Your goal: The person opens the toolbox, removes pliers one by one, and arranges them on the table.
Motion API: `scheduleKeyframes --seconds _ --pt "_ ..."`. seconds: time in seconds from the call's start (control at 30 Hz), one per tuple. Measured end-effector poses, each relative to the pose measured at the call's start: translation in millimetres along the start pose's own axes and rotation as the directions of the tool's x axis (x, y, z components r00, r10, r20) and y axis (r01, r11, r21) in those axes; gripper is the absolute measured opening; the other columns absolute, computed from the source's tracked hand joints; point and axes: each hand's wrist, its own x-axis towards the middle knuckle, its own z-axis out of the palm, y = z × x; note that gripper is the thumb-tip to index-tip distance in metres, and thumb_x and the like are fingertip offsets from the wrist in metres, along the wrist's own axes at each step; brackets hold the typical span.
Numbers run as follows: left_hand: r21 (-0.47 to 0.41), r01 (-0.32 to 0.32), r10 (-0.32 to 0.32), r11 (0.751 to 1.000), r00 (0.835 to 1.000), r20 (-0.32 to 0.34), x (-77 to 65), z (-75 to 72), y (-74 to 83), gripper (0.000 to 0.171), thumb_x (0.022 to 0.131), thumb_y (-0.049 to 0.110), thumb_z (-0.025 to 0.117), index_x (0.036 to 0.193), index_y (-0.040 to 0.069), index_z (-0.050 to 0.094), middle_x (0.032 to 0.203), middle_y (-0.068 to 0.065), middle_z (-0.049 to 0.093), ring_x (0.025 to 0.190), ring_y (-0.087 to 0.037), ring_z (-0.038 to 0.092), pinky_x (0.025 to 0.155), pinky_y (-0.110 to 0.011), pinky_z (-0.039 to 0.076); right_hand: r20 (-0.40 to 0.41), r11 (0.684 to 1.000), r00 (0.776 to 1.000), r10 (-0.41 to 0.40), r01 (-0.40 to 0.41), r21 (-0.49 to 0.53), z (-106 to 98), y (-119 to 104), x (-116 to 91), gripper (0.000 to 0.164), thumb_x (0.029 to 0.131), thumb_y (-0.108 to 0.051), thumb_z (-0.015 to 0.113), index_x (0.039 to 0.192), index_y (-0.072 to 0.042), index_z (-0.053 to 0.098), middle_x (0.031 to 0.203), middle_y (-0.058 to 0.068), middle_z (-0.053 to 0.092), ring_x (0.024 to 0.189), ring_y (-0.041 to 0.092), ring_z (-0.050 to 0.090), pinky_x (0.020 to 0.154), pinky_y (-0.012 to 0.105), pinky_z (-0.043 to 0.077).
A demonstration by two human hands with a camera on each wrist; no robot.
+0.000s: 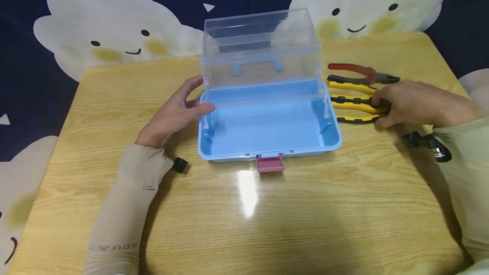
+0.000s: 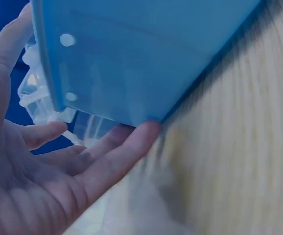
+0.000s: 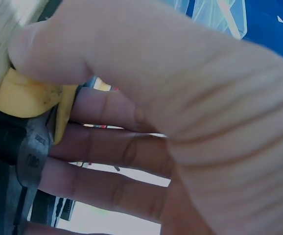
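A toolbox with a light blue base [image 1: 267, 126] stands with its clear lid [image 1: 259, 50] raised at the back. My left hand [image 1: 172, 109] holds its left side, thumb on the rim and fingers along the outside near the back corner. In the left wrist view a fingertip touches the lower edge of the blue wall [image 2: 131, 58]. Right of the box, my right hand [image 1: 412, 101] grips yellow-and-black pliers [image 1: 357, 119] near the pivot, thumb on the yellow handle [image 3: 26, 95]. Another yellow-handled tool [image 1: 351, 86] lies alongside, its head hidden by the hand.
Red-and-black pliers [image 1: 363, 73] lie behind the yellow-handled tools, jaws toward the right. A pink latch [image 1: 270, 164] hangs at the toolbox's front. The wooden table [image 1: 214, 220] meets a dark cloth with cloud pictures [image 1: 114, 29] at the back.
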Motion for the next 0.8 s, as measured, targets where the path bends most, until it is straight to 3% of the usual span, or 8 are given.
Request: scheduleKeyframes --seconds 0.2,0.33,0.53,0.6,0.7,0.8 --pt "0.035 0.003 -0.001 0.999 0.998 -0.063 -5.1 -5.0 4.4 0.088 0.095 0.041 0.075 0.163 0.039 0.020 0.173 0.015 0.013 0.149 -0.023 0.047 0.114 -0.048 0.051 -0.050 1.000 0.999 0.006 -0.005 0.017 10.1 5.4 -1.1 0.044 0.074 -0.029 0.090 0.106 -0.004 0.073 0.091 0.005 0.067 0.077 0.020 0.057 0.069 0.041 0.048" --pt "0.008 -0.009 0.009 1.000 0.995 -0.102 -12.3 -12.0 3.7 0.081 0.097 0.037 0.072 0.162 0.038 0.024 0.172 0.014 0.019 0.149 -0.020 0.048 0.117 -0.046 0.049 -0.091 1.000 0.996 -0.013 0.013 0.000 17.5 6.6 -1.5 0.040 0.076 -0.027 0.087 0.107 -0.006 0.074 0.093 0.006 0.066 0.078 0.020 0.056 0.067 0.039 0.047" --pt "0.096 0.029 -0.009 0.995 0.979 -0.203 -26.4 -26.8 -3.7 0.080 0.096 0.046 0.072 0.161 0.043 0.024 0.171 0.016 0.021 0.150 -0.018 0.047 0.121 -0.050 0.041 -0.175 0.997 0.983 -0.056 0.046 -0.062 24.4 14.4 -7.8 0.037 0.079 -0.033 0.088 0.107 -0.010 0.075 0.094 0.001 0.068 0.081 0.018 0.062 0.066 0.041 0.051" --pt "0.129 0.059 -0.029 0.990 0.975 -0.221 -33.0 -32.5 -9.1 0.082 0.096 0.048 0.071 0.162 0.043 0.022 0.172 0.015 0.019 0.151 -0.019 0.046 0.121 -0.051 0.042 -0.237 0.992 0.966 -0.100 0.079 -0.094 26.1 17.9 -11.3 0.035 0.079 -0.032 0.089 0.104 -0.010 0.077 0.093 0.002 0.070 0.078 0.017 0.065 0.064 0.042 0.054" --pt "0.194 0.091 -0.039 0.977 0.965 -0.258 -43.5 -42.9 -16.0 0.085 0.097 0.048 0.069 0.164 0.039 0.018 0.174 0.010 0.017 0.152 -0.023 0.045 0.120 -0.052 0.043 -0.342 0.976 0.921 -0.188 0.137 -0.168 25.9 22.0 -15.3 0.031 0.079 -0.029 0.090 0.098 -0.007 0.078 0.088 0.005 0.071 0.068 0.016 0.066 0.057 0.039 0.055" --pt "0.252 0.105 -0.025 0.962 0.953 -0.301 -54.1 -53.8 -18.2 0.084 0.098 0.047 0.068 0.165 0.038 0.017 0.174 0.008 0.017 0.152 -0.027 0.045 0.116 -0.045 0.047 -0.411 0.960 0.879 -0.241 0.155 -0.231 21.3 24.5 -17.8 0.029 0.078 -0.025 0.091 0.093 -0.004 0.077 0.081 0.006 0.070 0.060 0.015 0.063 0.051 0.036 0.054"
